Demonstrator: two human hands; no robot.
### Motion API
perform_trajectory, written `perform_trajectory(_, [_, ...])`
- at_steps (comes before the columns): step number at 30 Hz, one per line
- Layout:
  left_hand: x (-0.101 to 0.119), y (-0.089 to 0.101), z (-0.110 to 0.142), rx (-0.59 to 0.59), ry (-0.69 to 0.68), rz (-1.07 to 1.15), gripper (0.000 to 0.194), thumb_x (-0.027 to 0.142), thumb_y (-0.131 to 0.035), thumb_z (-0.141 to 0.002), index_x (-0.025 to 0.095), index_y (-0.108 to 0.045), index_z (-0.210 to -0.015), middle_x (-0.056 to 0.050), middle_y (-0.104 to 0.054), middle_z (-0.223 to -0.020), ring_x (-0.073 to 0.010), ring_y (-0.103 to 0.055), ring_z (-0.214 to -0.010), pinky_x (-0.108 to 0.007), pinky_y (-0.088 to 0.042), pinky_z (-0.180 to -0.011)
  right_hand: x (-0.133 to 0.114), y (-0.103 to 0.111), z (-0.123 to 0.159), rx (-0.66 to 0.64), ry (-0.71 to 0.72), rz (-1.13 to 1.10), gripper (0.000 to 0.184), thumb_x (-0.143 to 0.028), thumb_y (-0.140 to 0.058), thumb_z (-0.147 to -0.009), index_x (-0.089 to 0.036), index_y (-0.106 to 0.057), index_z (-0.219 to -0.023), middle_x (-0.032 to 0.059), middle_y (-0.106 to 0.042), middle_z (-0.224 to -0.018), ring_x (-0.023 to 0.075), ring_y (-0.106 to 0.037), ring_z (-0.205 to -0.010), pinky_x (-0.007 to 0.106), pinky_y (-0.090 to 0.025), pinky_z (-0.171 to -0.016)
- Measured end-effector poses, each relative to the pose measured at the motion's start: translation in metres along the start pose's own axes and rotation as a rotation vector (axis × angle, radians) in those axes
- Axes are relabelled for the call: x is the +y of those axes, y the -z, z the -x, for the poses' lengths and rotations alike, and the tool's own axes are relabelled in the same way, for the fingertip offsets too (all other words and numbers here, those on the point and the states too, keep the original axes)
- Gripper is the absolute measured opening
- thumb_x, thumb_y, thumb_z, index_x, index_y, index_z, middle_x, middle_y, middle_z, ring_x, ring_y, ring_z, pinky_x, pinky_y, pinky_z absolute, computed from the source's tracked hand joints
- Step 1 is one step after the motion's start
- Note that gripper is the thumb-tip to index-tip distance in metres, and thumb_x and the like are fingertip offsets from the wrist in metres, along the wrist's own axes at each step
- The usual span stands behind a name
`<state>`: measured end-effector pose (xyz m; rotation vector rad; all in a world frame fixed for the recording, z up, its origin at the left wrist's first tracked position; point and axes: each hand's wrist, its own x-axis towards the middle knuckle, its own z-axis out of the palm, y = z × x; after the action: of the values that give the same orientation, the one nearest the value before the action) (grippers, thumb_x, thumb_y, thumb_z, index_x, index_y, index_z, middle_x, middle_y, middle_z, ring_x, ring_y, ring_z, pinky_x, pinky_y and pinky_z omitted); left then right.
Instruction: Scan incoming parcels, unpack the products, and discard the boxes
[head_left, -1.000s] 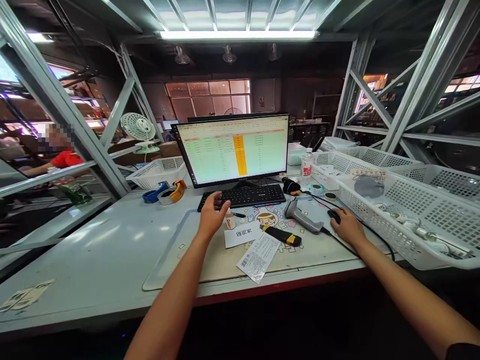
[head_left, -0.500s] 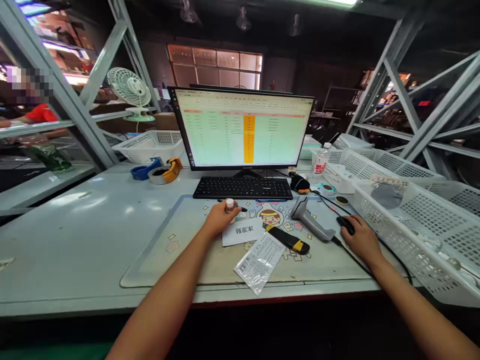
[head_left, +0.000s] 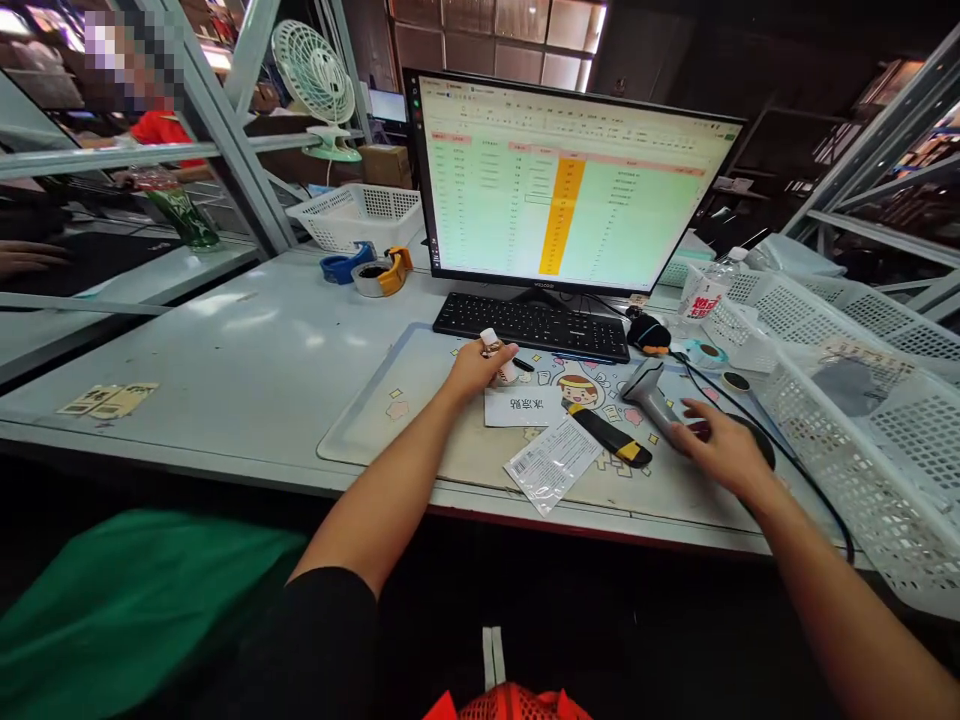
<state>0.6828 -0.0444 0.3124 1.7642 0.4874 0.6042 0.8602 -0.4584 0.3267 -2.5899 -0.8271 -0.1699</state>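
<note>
My left hand (head_left: pixel 478 370) is closed round a small white-capped bottle (head_left: pixel 490 342) above the desk mat (head_left: pixel 375 400). A dark pen-like tip (head_left: pixel 523 365) sticks out beside its fingers. My right hand (head_left: pixel 720 445) is spread, with the fingertips at the handle of a grey barcode scanner (head_left: pixel 654 398); whether they touch it I cannot tell. Between the hands lie a white card (head_left: pixel 517 408) with printed characters, a flat white sachet (head_left: pixel 553 465) with small print, and a black-and-yellow box cutter (head_left: pixel 609 436). The computer mouse is largely hidden by my right hand.
Behind the mat stand a black keyboard (head_left: pixel 532 325) and a monitor (head_left: pixel 495 200) showing a spreadsheet. White plastic baskets (head_left: pixel 832 450) line the right side, near a plastic bottle (head_left: pixel 705 295). Tape dispensers (head_left: pixel 379 275) sit at the left back. Another person's hand (head_left: pixel 30 258) shows far left.
My right hand has left the mouse and shifted left to the scanner's handle. My left hand still holds the small bottle. The view has tilted down and turned left.
</note>
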Motion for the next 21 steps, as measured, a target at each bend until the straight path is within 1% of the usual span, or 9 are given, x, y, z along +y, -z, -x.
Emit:
perform_trajectory(2, [0.001, -0.004, 0.001, -0.068, 0.031, 0.135, 0.059, 0.072, -0.083, -0.074, 0.017, -0.068, -0.089, -0.005, -0.069, -0.074, -0.0187, -0.062, -0.062, -0.034, -0.055, -0.058, -0.020, -0.011, -0.002, -0.073, 0.004, 0.119, 0.067, -0.050, -0.058, -0.095, -0.013, -0.059, -0.151, 0.0196, -0.071, -0.139, 0.0361, -0.070, -0.119, 0.047, -0.054, -0.107])
perform_trajectory(4, [0.002, -0.008, 0.001, -0.132, 0.021, 0.239, 0.061, 0.070, -0.089, -0.069, 0.017, -0.067, -0.093, -0.005, -0.070, -0.079, -0.0195, -0.065, -0.069, -0.034, -0.058, -0.062, -0.036, -0.021, -0.006, -0.096, -0.025, 0.246, 0.071, -0.045, -0.059, -0.095, -0.009, -0.053, -0.156, 0.0236, -0.067, -0.145, 0.0394, -0.066, -0.129, 0.047, -0.052, -0.108])
perform_trajectory(7, [0.003, -0.008, 0.002, -0.201, -0.039, 0.315, 0.065, 0.062, -0.094, -0.064, 0.018, -0.067, -0.103, -0.004, -0.072, -0.090, -0.0216, -0.070, -0.084, -0.037, -0.062, -0.076, -0.052, -0.028, -0.017, -0.157, -0.081, 0.353, 0.064, -0.034, -0.056, -0.096, -0.006, -0.051, -0.154, 0.0260, -0.068, -0.140, 0.0402, -0.068, -0.125, 0.045, -0.053, -0.099])
perform_trajectory(10, [0.006, -0.006, 0.004, -0.223, -0.133, 0.314, 0.065, 0.051, -0.096, -0.064, 0.018, -0.067, -0.112, -0.006, -0.074, -0.107, -0.0221, -0.070, -0.098, -0.038, -0.058, -0.092, -0.065, -0.021, -0.028, -0.192, -0.124, 0.369, 0.052, -0.031, -0.058, -0.095, -0.007, -0.059, -0.142, 0.0257, -0.071, -0.131, 0.0394, -0.070, -0.118, 0.042, -0.054, -0.091])
perform_trajectory(12, [0.009, -0.004, 0.006, -0.258, -0.160, 0.315, 0.061, 0.045, -0.096, -0.065, 0.019, -0.068, -0.113, -0.009, -0.075, -0.116, -0.0231, -0.070, -0.104, -0.038, -0.055, -0.097, -0.071, -0.008, -0.033, -0.210, -0.161, 0.294, 0.044, -0.035, -0.061, -0.095, -0.010, -0.064, -0.131, 0.0228, -0.074, -0.121, 0.0363, -0.073, -0.107, 0.039, -0.055, -0.082])
perform_trajectory(14, [0.012, -0.004, 0.009, -0.314, -0.154, 0.339, 0.058, 0.041, -0.094, -0.066, 0.019, -0.067, -0.113, -0.011, -0.076, -0.122, -0.0252, -0.070, -0.109, -0.038, -0.054, -0.099, -0.078, 0.010, -0.034, -0.283, -0.187, 0.105, 0.040, -0.044, -0.064, -0.095, -0.014, -0.067, -0.122, 0.0154, -0.075, -0.099, 0.0292, -0.073, -0.084, 0.034, -0.053, -0.066])
perform_trajectory(17, [0.014, -0.005, 0.011, -0.389, -0.127, 0.384, 0.049, 0.033, -0.092, -0.065, 0.019, -0.066, -0.104, -0.014, -0.075, -0.132, -0.0292, -0.068, -0.120, -0.041, -0.051, -0.103, -0.092, 0.038, -0.031, -0.485, -0.119, -0.234, 0.049, -0.059, -0.073, -0.089, -0.018, -0.067, -0.116, 0.0018, -0.063, -0.070, 0.0184, -0.059, -0.054, 0.027, -0.041, -0.046])
perform_trajectory(19, [0.014, -0.006, 0.011, -0.426, -0.123, 0.388, 0.041, 0.026, -0.089, -0.063, 0.019, -0.065, -0.096, -0.014, -0.074, -0.134, -0.0310, -0.066, -0.128, -0.042, -0.049, -0.106, -0.105, 0.053, -0.028, -0.587, -0.032, -0.350, 0.053, -0.061, -0.079, -0.083, -0.019, -0.068, -0.114, -0.0022, -0.057, -0.064, 0.0147, -0.052, -0.049, 0.025, -0.035, -0.042])
perform_trajectory(21, [0.013, -0.005, 0.011, -0.454, -0.122, 0.376, 0.034, 0.020, -0.084, -0.062, 0.018, -0.066, -0.091, -0.012, -0.074, -0.130, -0.0315, -0.064, -0.132, -0.042, -0.048, -0.107, -0.118, 0.061, -0.025, -0.616, 0.027, -0.378, 0.052, -0.059, -0.082, -0.080, -0.020, -0.069, -0.112, -0.0033, -0.055, -0.064, 0.0125, -0.049, -0.048, 0.024, -0.033, -0.041])
